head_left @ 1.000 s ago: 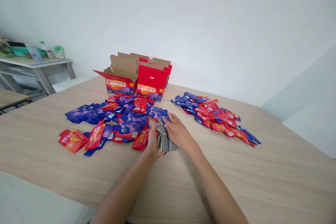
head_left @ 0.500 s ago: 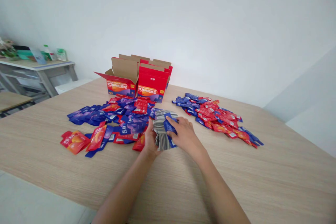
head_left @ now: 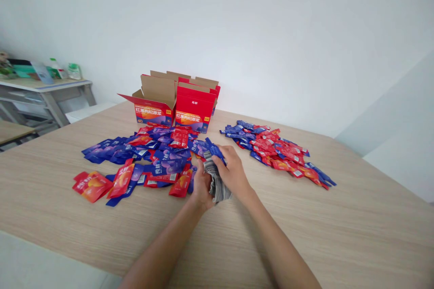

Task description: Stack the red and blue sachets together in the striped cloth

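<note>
Between my two hands is a thick stack of sachets (head_left: 219, 186), its grey striped edges facing up and toward me. My left hand (head_left: 202, 188) is closed around its left side. My right hand (head_left: 233, 170) grips it from the right, thumb and fingers on the blue sachet (head_left: 214, 150) at that end. Just left of the hands lies a loose heap of blue and red sachets (head_left: 166, 165); a red sachet (head_left: 181, 181) is nearest my left hand. Part of the stack is hidden by my fingers.
An open red carton (head_left: 154, 115) and another upright red carton (head_left: 193, 110) stand behind the heap, with more carton flaps behind them. A second pile of sachets (head_left: 278, 151) lies to the right. A side table (head_left: 44, 85) with small items stands far left.
The stack has tilted and turned between my hands, and its blue end sachet now points up and away. My right hand has wrapped further round it. The view has shifted slightly.
</note>
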Motion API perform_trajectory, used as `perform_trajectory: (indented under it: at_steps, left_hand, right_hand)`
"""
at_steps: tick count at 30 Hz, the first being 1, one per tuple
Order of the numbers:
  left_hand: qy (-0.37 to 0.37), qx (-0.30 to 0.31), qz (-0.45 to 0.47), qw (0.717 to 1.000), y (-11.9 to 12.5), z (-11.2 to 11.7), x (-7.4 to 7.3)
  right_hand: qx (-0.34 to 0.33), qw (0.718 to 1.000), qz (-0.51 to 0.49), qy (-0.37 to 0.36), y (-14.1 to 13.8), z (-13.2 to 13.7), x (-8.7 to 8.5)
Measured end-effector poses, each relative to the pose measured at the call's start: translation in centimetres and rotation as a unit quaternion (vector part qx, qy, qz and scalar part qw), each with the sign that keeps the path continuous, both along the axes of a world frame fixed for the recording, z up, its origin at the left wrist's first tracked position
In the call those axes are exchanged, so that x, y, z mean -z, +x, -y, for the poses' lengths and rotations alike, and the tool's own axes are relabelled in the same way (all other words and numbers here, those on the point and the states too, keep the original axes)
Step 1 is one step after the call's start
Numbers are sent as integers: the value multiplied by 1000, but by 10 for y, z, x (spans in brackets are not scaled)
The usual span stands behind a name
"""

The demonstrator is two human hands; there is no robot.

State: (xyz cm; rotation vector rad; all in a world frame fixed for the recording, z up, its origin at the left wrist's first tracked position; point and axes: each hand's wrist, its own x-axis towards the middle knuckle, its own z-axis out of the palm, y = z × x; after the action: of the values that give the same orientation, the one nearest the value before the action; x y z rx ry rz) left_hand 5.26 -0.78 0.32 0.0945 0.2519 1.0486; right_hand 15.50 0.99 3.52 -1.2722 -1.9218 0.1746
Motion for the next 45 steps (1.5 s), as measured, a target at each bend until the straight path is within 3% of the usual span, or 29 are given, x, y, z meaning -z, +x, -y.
perform_trajectory:
  at_steps: [3, 6, 13, 22, 27, 31, 37, 42, 45]
  left_hand:
    - [-7, -45, -11, 999, -2, -1, 1]
    - [-26, -104, -16, 994, -8, -6, 1]
    - [-72, -132, -18, 989, -14, -11, 1]
    - [-79, -135, 5, 988, -10, -4, -6]
    - [-92, -149, -5, 985, -14, -5, -10]
    - [-92, -152, -42, 983, -25, -17, -8]
    - [-87, -169, -55, 980, -39, -27, -4]
    - [-48, -193, -38, 979, -31, -18, -8]
    - [-26, -170, -27, 985, -21, -12, -8]
  right_hand:
    - [-80, 995, 52, -32, -16, 5, 10]
    - [-101, 987, 122, -36, -26, 10, 15]
    - [-94, 958, 269, -20, -30, 19, 3]
    - [-33, 945, 322, -44, -38, 36, -7]
    - [-12, 951, 308, -33, -46, 38, -1]
    - [15, 953, 293, -72, -49, 39, 3]
    - [-11, 961, 261, -87, -51, 42, 8]
    - [-35, 977, 194, -76, -53, 38, 16]
    - [-30, 985, 146, -81, -53, 33, 19]
